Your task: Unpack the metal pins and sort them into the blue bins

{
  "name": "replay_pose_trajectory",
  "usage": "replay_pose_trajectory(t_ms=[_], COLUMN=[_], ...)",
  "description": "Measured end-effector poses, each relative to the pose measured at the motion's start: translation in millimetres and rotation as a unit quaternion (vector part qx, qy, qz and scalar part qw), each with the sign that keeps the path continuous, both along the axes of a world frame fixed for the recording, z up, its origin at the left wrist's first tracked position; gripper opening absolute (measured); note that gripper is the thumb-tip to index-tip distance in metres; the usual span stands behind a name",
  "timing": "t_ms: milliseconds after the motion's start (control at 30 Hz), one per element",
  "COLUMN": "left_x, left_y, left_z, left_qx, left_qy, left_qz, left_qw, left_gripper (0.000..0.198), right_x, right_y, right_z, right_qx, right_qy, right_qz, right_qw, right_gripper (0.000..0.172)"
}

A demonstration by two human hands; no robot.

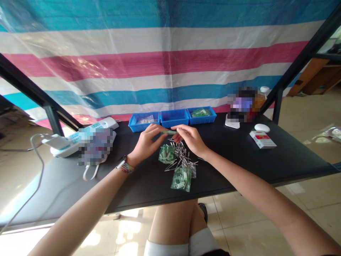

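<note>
My left hand (pixel 148 143) and my right hand (pixel 192 139) meet above the middle of the black table. Between their fingertips they pinch the ends of a small green plastic bag (pixel 167 132), seen nearly edge-on, so its contents are hidden. Below the hands lies a loose pile of thin metal pins (pixel 182 153) that look like blind rivets. To the left of the pile rests a green bag with pale pieces (pixel 166 154). Nearer the table's front edge is another green bag (pixel 181 180) with white pieces, and a clear bag (pixel 193 170) partly shows beside it.
Behind the hands, three blue bins stand in a row: the left bin (pixel 131 124) holds clear bags, the middle bin (pixel 174 123) shows a bare floor, the right bin (pixel 214 116) holds green bags. A power strip (pixel 108 123) lies left; a small box (pixel 263 140) lies right.
</note>
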State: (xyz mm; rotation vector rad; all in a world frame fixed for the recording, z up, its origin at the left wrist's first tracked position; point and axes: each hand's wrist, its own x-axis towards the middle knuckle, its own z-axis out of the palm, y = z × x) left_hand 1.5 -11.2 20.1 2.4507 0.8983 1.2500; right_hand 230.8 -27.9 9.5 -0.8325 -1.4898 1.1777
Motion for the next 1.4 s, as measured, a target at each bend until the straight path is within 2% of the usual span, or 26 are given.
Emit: replay_pose_trajectory(t_ms=[67,133,200,300,367,467,500,567,633,767,867,1033,1200,1400], left_x=[2.2,4.3,5.9,6.6,5.5,2.8,2.0,1.3,1.8,3.8,3.3,-2.2,-6.4,-6.2], left_y=[0.0,-0.6,-2.0,-4.3,-4.6,-3.1,-2.5,-1.8,-2.2,-3.8,-2.7,2.7,5.7,7.8], left_z=[-2.6,-4.4,-4.9,-4.4,-4.0,-3.7,-3.7,-3.7,-3.6,-3.0,-1.6,1.7,-0.1,-1.2], left_qx=[-0.057,-0.115,-0.154,-0.151,-0.145,-0.151,-0.151,-0.148,-0.145,-0.147,-0.140,-0.123,-0.121,-0.143], left_qy=[-0.033,-0.049,-0.045,-0.022,-0.010,-0.003,0.002,0.016,0.027,0.029,0.043,0.114,0.186,0.157], left_qz=[0.020,0.018,0.002,0.018,0.035,0.030,0.026,0.021,0.018,0.017,0.013,-0.057,-0.070,-0.068], left_qw=[0.998,0.992,0.987,0.988,0.989,0.988,0.988,0.989,0.989,0.989,0.989,0.984,0.973,0.975], left_gripper=[0.027,0.036,0.041,0.050,0.054,0.057,0.056,0.056,0.057,0.055,0.048,0.018,0.019,0.014], right_x=[1.0,0.2,-2.0,-2.9,3.1,28.3,40.5,66.9,90.1,110.5,108.8,101.3,88.1,75.9], right_y=[-2.2,-2.5,-0.7,6.7,15.6,35.3,42.9,57.9,70.1,82.0,84.1,83.6,76.4,69.5], right_z=[2.4,2.6,0.3,-4.6,-5.3,0.4,3.1,6.9,5.2,-14.9,-28.8,-26.5,-18.6,-16.0], right_qx=[0.053,0.064,0.015,-0.070,-0.067,0.036,0.091,0.193,0.235,0.212,0.190,0.226,0.289,0.302], right_qy=[-0.029,-0.026,0.011,0.062,0.072,0.047,0.018,-0.094,-0.227,-0.471,-0.533,-0.506,-0.465,-0.439], right_qz=[-0.039,-0.046,-0.012,0.019,-0.016,-0.149,-0.212,-0.323,-0.385,-0.390,-0.405,-0.418,-0.368,-0.334], right_qw=[0.997,0.997,1.000,0.995,0.995,0.987,0.973,0.922,0.863,0.762,0.718,0.720,0.751,0.777], right_gripper=[0.044,0.039,0.040,0.041,0.041,0.037,0.037,0.037,0.040,0.042,0.048,0.047,0.041,0.038])
